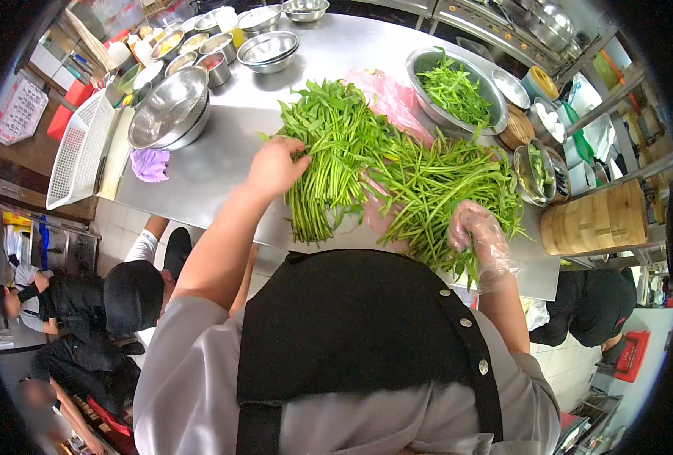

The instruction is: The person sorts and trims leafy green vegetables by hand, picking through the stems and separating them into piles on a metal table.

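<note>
The left hand (278, 167) is bare, its fingers loosely spread and slightly bent against the left flank of a neat bundle of leafy greens (332, 152). That bundle lies just to the hand's right on the tabletop (230, 178), its long axis running away from the person, leafy tops at the far end and stem ends towards the apron (367, 318); of the two hands, the left is the nearer to it. The right hand (473, 227), in a clear plastic glove (495, 265), curls its fingers at the near right edge of a tangled pile (442, 182) that spreads leftward and away from it; I cannot tell whether it pinches any stems. Beyond the right hand stands a steel bowl (425, 95) holding more greens (454, 87)
</note>
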`<state>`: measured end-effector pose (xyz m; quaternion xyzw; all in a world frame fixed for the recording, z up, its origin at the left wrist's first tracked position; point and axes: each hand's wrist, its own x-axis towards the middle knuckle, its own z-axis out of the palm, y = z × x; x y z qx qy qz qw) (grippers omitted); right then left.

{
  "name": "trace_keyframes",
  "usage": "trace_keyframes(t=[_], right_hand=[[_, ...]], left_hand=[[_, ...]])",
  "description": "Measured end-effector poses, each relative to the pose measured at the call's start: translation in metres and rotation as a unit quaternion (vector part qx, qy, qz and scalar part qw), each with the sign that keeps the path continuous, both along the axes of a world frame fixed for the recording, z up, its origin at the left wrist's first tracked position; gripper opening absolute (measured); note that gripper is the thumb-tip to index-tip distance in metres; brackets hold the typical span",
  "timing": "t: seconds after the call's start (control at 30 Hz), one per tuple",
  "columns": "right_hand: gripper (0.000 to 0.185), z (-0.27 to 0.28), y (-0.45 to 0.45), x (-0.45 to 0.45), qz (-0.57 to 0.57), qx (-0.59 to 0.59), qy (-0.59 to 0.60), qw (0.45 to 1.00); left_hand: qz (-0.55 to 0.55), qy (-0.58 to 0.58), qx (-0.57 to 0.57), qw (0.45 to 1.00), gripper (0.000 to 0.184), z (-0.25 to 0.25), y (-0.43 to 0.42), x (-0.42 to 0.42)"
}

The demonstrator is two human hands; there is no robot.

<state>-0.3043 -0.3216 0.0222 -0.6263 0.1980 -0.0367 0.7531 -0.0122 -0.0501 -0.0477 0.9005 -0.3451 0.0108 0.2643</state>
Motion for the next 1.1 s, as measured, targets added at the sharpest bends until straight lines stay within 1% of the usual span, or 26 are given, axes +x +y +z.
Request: trace_keyframes(t=[0.03,0.07,0.1,0.17,0.27,0.37,0.43,0.47,0.5,0.6,0.7,0.73,0.8,0.83,0.93,0.97,1.1], right_hand=[[0.021,0.000,0.001,0.001,0.011,-0.004,-0.005,1.000],[0.021,0.001,0.002,0.002,0.018,-0.007,-0.003,1.000],[0.021,0.002,0.002,0.002,0.023,-0.009,-0.001,1.000],[0.021,0.003,0.000,-0.001,0.031,-0.012,0.005,0.999],[0.024,-0.002,-0.002,-0.004,0.007,-0.013,0.002,1.000],[0.024,-0.008,-0.008,-0.004,0.017,-0.004,-0.033,0.999],[0.021,0.001,-0.002,0.005,-0.022,-0.154,0.001,0.988],[0.020,0.009,0.001,0.011,-0.043,-0.228,0.021,0.973],[0.015,0.021,0.002,0.012,-0.047,-0.257,0.019,0.965],[0.017,0.048,0.008,0.027,-0.050,-0.365,-0.079,0.926],[0.022,0.075,0.029,0.040,-0.017,-0.454,-0.146,0.879],[0.023,0.074,0.030,0.045,-0.018,-0.523,-0.168,0.835],[0.026,0.069,0.034,0.055,-0.017,-0.649,-0.211,0.731],[0.027,0.071,0.038,0.059,-0.020,-0.674,-0.222,0.704],[0.026,0.060,0.042,0.069,-0.018,-0.686,-0.243,0.686],[0.023,0.058,0.042,0.072,-0.012,-0.702,-0.230,0.674],[0.021,0.055,0.044,0.077,-0.018,-0.687,-0.235,0.687]], left_hand=[[-0.013,-0.028,0.036,0.999,0.020,-0.007,-0.001,0.002],[-0.007,-0.019,0.013,1.000,0.019,-0.012,0.000,0.005],[-0.003,-0.009,-0.011,1.000,0.019,-0.007,0.000,0.001],[0.017,0.029,-0.057,0.998,0.019,0.013,0.002,-0.009],[0.048,0.102,-0.103,0.988,0.020,0.042,0.009,-0.015],[0.008,0.138,-0.136,0.981,0.019,0.062,0.013,-0.017],[-0.020,0.153,-0.161,0.975,0.017,0.067,0.012,-0.022],[-0.037,0.155,-0.173,0.972,0.017,0.068,0.011,-0.026],[-0.055,0.157,-0.184,0.969,0.016,0.069,0.009,-0.030],[-0.083,0.090,-0.175,0.977,0.016,0.077,0.004,-0.042],[-0.108,0.103,-0.178,0.973,0.015,0.084,0.001,-0.047],[-0.114,0.102,-0.177,0.972,0.015,0.085,-0.001,-0.049],[-0.121,0.098,-0.174,0.972,0.015,0.089,-0.001,-0.053],[-0.128,0.104,-0.173,0.971,0.015,0.092,-0.001,-0.056],[-0.143,0.125,-0.175,0.966,0.014,0.102,-0.002,-0.063],[-0.146,0.135,-0.178,0.964,0.014,0.103,-0.001,-0.065],[-0.157,0.171,-0.197,0.952,0.012,0.106,-0.001,-0.070]])
